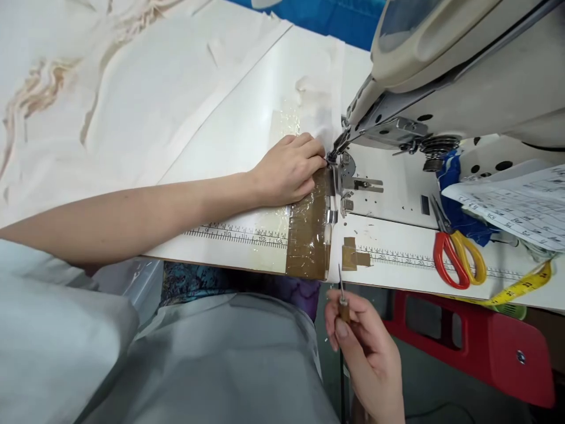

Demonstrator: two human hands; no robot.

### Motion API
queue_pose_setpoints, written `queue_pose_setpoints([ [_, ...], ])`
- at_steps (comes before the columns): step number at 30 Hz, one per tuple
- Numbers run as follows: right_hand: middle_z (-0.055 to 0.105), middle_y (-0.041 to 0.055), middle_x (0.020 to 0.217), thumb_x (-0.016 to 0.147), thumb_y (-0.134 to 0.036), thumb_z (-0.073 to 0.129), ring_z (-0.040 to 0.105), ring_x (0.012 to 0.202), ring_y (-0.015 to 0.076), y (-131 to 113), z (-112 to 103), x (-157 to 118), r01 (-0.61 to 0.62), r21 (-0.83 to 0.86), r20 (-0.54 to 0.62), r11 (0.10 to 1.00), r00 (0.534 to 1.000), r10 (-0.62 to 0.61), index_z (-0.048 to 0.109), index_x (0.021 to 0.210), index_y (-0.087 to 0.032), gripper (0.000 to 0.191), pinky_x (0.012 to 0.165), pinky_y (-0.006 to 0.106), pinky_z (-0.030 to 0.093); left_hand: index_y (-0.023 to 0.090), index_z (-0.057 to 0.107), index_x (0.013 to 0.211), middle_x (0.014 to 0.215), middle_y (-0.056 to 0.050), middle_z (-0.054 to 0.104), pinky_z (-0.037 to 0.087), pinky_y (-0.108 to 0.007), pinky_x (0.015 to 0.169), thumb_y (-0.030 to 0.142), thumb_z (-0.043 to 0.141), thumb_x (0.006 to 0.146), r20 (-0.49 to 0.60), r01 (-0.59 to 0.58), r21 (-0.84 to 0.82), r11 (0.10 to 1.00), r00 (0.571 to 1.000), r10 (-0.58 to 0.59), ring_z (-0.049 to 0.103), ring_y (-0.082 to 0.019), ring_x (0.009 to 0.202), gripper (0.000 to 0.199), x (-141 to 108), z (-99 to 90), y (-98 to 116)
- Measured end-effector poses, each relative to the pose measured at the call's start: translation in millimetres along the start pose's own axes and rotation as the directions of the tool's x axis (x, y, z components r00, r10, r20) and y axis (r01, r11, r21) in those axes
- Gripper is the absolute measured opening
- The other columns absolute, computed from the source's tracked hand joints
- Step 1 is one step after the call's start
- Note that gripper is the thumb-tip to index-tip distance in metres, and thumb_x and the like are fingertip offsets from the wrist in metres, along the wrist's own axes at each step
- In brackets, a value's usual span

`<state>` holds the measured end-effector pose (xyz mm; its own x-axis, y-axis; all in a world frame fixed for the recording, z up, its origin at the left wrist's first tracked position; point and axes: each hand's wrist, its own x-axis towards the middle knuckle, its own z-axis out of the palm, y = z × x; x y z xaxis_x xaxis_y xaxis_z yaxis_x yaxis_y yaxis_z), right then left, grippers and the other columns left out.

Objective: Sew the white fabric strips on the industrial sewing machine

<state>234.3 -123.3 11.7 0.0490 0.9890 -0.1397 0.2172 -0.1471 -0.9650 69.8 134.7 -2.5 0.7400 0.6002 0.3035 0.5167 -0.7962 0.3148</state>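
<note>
Probably, doing this well called for light fingertips, the white strip (pixel 336 253) kept flat and straight, skin clear of the needle area, and the pick (pixel 344 309) steered with its point away from the other hand.

Left hand (pixel 293 171): fingers bent, close together, tips down by the strip, right beside the presser foot (pixel 333 156); couldn't tell whether they pinched or just pressed. Right hand (pixel 368 347): thumb and fingers closed round the pick's wooden handle, spike up, at the near edge of the table (pixel 256 259).

Strip ran from the table's far side, past the foot, down to the near edge. Brown tape (pixel 306 235) lay just left of it, reaching that edge under the left wrist side. Further out: red-and-yellow scissors (pixel 454 259) near the near edge, right of the strip; yellow measuring tape (pixel 527 284) along the same edge, farther right; printed sheets (pixel 516 200) beyond. Sewing machine (pixel 468 76) stood over the right side. Pale cloth (pixel 132 100) covered the far left corner, rumpled.
</note>
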Motion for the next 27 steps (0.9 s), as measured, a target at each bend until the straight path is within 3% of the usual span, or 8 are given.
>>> queue_pose_setpoints([
  [8, 0.070, 0.0032, 0.084, 0.099, -0.029, 0.047, 0.072, 0.076, 0.0213, -14.2, 14.7, -19.6, -0.322, 0.420, 0.479, 0.848, 0.873, 0.093, 0.054, 0.090, -0.024, 0.013, 0.069, 0.035, 0.055, 0.015, 0.060, 0.124, 0.121, -0.011, 0.057, 0.036, -0.051, 0.099, 0.025, 0.037, 0.095, -0.014, 0.001, -0.017, 1.000, 1.000, -0.001, 0.045, -0.034, 0.122, 0.038, -1.4, 3.4, -2.7],
  [10, 0.074, 0.0036, 0.087, 0.096, -0.025, 0.046, 0.074, 0.080, 0.0217, -10.1, 16.6, -17.4, -0.322, 0.333, 0.593, 0.886, 0.803, 0.068, 0.056, 0.092, -0.025, 0.011, 0.071, 0.036, 0.056, 0.015, 0.060, 0.124, 0.120, -0.011, 0.057, 0.036, -0.051, 0.099, 0.026, 0.037, 0.095, -0.013, 0.002, -0.020, 1.000, 1.000, -0.002, 0.046, -0.033, 0.120, 0.039, -1.2, 3.3, -2.5],
  [12, 0.076, 0.0051, 0.098, 0.092, -0.017, 0.045, 0.073, 0.089, 0.0211, 4.2, 15.7, -11.7, -0.105, 0.048, 0.621, 0.993, 0.782, 0.053, 0.060, 0.096, -0.024, 0.017, 0.078, 0.036, 0.056, 0.015, 0.061, 0.123, 0.119, -0.011, 0.058, 0.036, -0.051, 0.099, 0.026, 0.037, 0.095, -0.017, 0.001, -0.015, 1.000, 1.000, -0.001, 0.048, -0.033, 0.118, 0.038, -1.0, 3.2, -2.2],
  [14, 0.071, 0.0138, 0.117, 0.088, -0.016, 0.045, 0.066, 0.108, 0.0271, 23.3, 11.8, -5.2, 0.170, -0.325, 0.239, 0.930, 0.967, -0.093, 0.061, 0.091, -0.022, 0.017, 0.088, 0.045, 0.053, 0.014, 0.062, 0.121, 0.119, -0.011, 0.058, 0.037, -0.050, 0.098, 0.026, 0.037, 0.095, -0.025, 0.001, 0.000, 1.000, 1.000, -0.001, 0.049, -0.032, 0.116, 0.038, -0.8, 3.2, -1.9],
  [17, 0.071, 0.0094, 0.111, 0.091, -0.012, 0.042, 0.068, 0.104, 0.0207, 41.6, 2.7, -0.8, 0.102, -0.345, -0.025, 0.933, 0.993, -0.118, 0.054, 0.086, -0.023, 0.017, 0.084, 0.035, 0.054, 0.013, 0.063, 0.117, 0.118, -0.011, 0.059, 0.039, -0.048, 0.096, 0.023, 0.037, 0.094, -0.033, -0.003, 0.026, 1.000, 0.999, 0.004, 0.050, -0.030, 0.113, 0.036, -1.0, 2.5, -1.0],
  [19, 0.072, 0.0016, 0.097, 0.093, -0.011, 0.041, 0.069, 0.084, 0.0133, 39.6, -2.0, -2.9, 0.099, -0.236, -0.029, 0.967, 0.994, -0.108, 0.054, 0.086, -0.025, 0.020, 0.073, 0.024, 0.054, 0.014, 0.063, 0.117, 0.118, -0.011, 0.060, 0.040, -0.047, 0.095, 0.021, 0.038, 0.093, -0.036, -0.006, 0.041, 0.999, 0.999, 0.007, 0.051, -0.029, 0.112, 0.036, -1.3, 1.7, -0.2],
  [23, 0.068, -0.0037, 0.079, 0.093, -0.015, 0.050, 0.065, 0.071, 0.0111, 17.3, 1.1, -11.7, 0.130, -0.141, 0.304, 0.982, 0.949, -0.082, 0.065, 0.096, -0.026, 0.019, 0.065, 0.020, 0.050, 0.015, 0.063, 0.117, 0.119, -0.012, 0.060, 0.042, -0.045, 0.093, 0.018, 0.039, 0.090, -0.033, -0.008, 0.061, 0.998, 0.999, 0.010, 0.052, -0.027, 0.110, 0.037, -1.0, 1.2, 0.9],
  [27, 0.073, -0.0003, 0.086, 0.088, -0.041, 0.067, 0.069, 0.082, 0.0164, 7.1, 20.3, -16.4, 0.167, -0.155, 0.637, 0.974, 0.771, -0.031, 0.069, 0.110, -0.024, 0.027, 0.078, 0.027, 0.051, 0.013, 0.064, 0.116, 0.119, -0.014, 0.060, 0.043, -0.045, 0.092, 0.017, 0.040, 0.088, -0.026, -0.017, 0.084, 0.996, 0.999, 0.019, 0.052, -0.028, 0.109, 0.037, -0.3, 1.7, 1.6],
])
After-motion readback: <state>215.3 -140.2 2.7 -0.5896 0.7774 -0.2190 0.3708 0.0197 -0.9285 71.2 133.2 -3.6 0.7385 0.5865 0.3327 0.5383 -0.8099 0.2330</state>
